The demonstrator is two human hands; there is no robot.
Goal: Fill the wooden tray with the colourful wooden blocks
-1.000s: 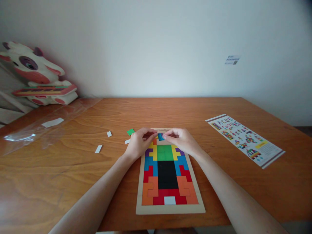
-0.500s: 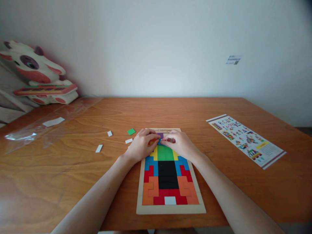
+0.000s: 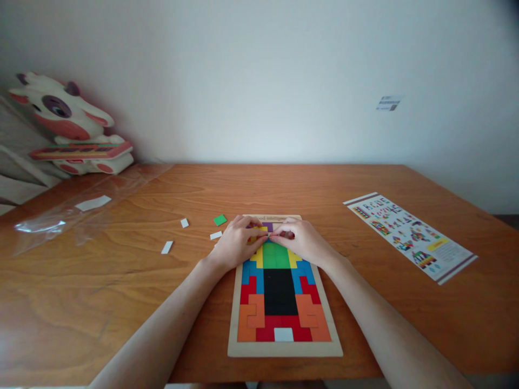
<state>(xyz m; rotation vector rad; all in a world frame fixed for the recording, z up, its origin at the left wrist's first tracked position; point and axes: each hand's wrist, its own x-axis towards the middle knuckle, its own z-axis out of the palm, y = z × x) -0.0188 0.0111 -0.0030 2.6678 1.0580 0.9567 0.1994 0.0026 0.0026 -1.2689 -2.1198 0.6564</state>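
A wooden puzzle board lies on the table, filled with coloured block pieces: a black area in the middle, a green area above it, orange and red ones nearer me. Over its far end, my left hand is closed in a pinch, thumb and index finger almost meeting my right hand. That hand is closed as well, its fingertips low over the board beside a purple piece. Whatever sits between the fingertips is hidden. Yellow shows beneath the left fingers.
Left of the board lie a green piece and several small white pieces. A clear plastic bag and a cow-shaped toy keyboard are at the far left. On the right rests a printed pattern sheet.
Both hands stay over the board's far end, with slight finger movement. The blue near the fingertips shows less now, and yellow appears under the left fingers. The whole view has shifted a little.
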